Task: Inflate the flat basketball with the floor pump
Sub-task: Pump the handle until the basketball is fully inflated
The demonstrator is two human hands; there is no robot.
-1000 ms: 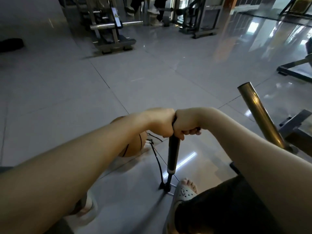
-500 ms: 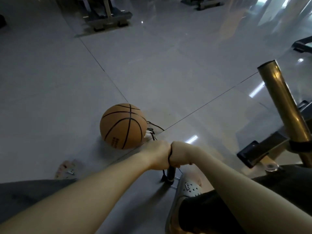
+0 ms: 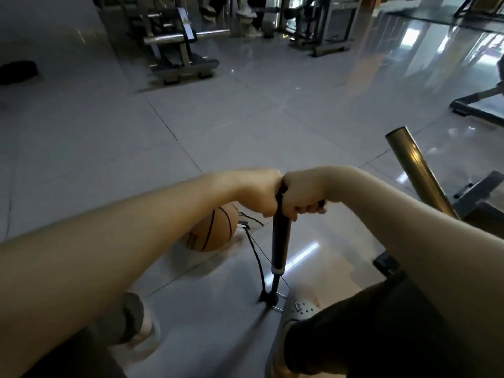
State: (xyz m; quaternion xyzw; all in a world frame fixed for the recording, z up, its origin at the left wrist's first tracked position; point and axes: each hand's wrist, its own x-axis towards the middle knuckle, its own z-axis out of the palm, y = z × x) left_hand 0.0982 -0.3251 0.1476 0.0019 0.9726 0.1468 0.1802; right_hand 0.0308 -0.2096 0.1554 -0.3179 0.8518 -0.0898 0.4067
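Observation:
A black floor pump (image 3: 281,238) stands upright on the grey tiled floor, its handle raised. My left hand (image 3: 259,190) and my right hand (image 3: 302,193) are both closed on the handle, knuckles touching. A thin black hose (image 3: 256,257) runs from the pump's base up to an orange basketball (image 3: 215,233), which lies on the floor behind my left forearm and is partly hidden by it. My right foot in a grey clog (image 3: 297,309) rests on the pump's foot bar.
A brass-coloured tube (image 3: 417,173) slants up at the right beside a dark machine frame (image 3: 480,197). Gym machines (image 3: 177,50) stand at the far side of the floor. My left foot (image 3: 136,320) is on the floor at the lower left.
Both hands have pulled the pump handle up from its low position near the base. The view has tilted up, and my left forearm now covers part of the ball.

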